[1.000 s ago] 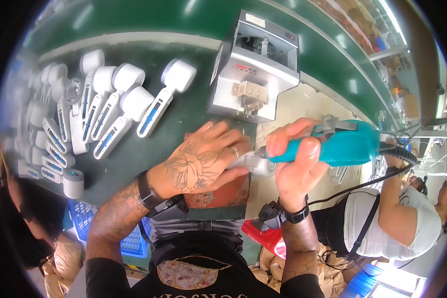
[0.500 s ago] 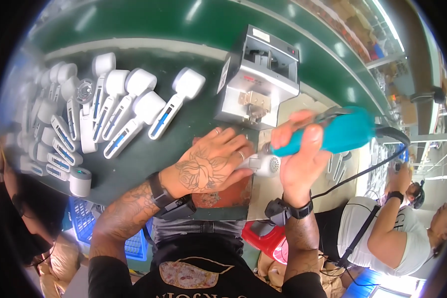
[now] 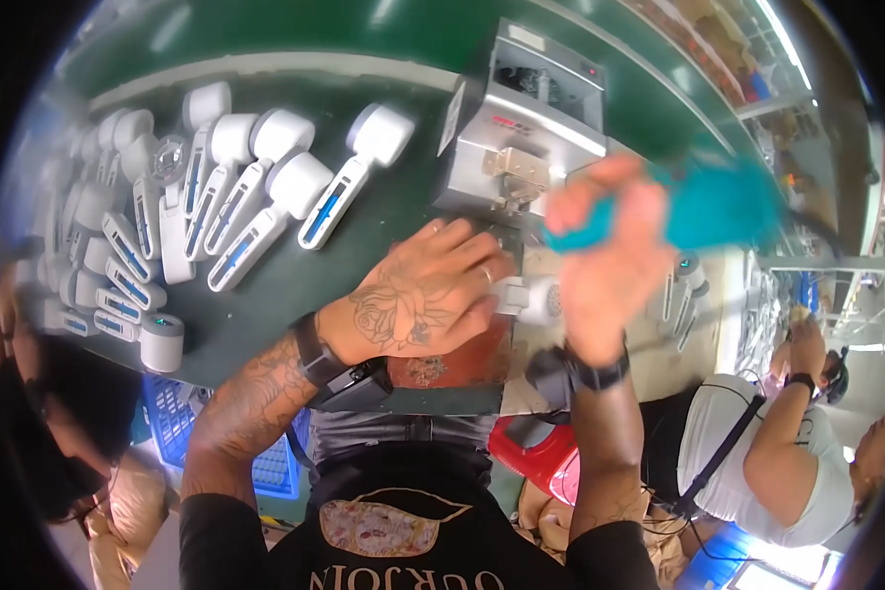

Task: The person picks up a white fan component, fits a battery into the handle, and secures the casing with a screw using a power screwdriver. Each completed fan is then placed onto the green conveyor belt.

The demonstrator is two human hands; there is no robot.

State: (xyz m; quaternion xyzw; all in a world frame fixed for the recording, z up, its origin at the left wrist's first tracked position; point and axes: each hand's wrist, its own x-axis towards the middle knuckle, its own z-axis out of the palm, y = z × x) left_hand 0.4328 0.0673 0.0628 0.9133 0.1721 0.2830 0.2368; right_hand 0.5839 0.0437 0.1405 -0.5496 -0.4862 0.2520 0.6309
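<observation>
My left hand (image 3: 425, 295) is closed around a small white handheld fan (image 3: 540, 301), whose round head sticks out to the right past my fingers. Most of its handle is hidden under the hand. Beneath it lies a worn reddish-brown mat (image 3: 452, 369). In my right hand (image 3: 615, 265) is a teal electric screwdriver (image 3: 723, 208), tilted with its cord end to the right. Motion blurs it, and its tip cannot be made out. That hand is up and right of the fan, near a grey screw feeder (image 3: 477, 157).
Several white handheld fans (image 3: 292, 187) with blue strips lie in rows on the green table (image 3: 265, 329) at left. A short white cylinder (image 3: 161, 342) stands near the front edge. Below are a blue crate (image 3: 172, 423) and a red container (image 3: 551, 462). A co-worker (image 3: 757, 452) sits at right.
My right hand has lifted the electric screwdriver up and away from the fan, toward the screw feeder. The left hand keeps the fan on the mat. The whole view has shifted slightly.
</observation>
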